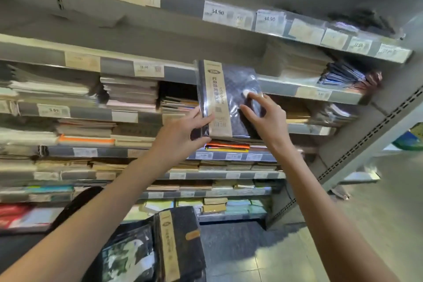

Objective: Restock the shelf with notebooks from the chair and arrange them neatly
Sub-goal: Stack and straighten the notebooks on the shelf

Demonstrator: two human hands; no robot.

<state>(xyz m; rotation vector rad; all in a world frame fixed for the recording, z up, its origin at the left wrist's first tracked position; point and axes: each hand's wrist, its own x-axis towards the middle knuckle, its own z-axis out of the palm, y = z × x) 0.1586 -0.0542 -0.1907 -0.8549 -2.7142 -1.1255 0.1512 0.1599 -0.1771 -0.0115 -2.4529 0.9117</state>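
My left hand [183,130] pinches the wrapped notebook [229,101] by its low corner. My right hand [265,114] presses its front, fingers spread wide. Behind my fingers, the shelf [309,94] is full of stacked books.

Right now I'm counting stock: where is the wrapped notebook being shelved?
Centre of the head view, the wrapped notebook is tilted against the shelf edge, between left hand and right hand.

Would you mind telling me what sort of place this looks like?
Most likely a stationery shop aisle. Metal shelves carry flat stacks of notebooks, price tags line the shelf edges, and the hands hold a plastic-wrapped notebook with a printed band.
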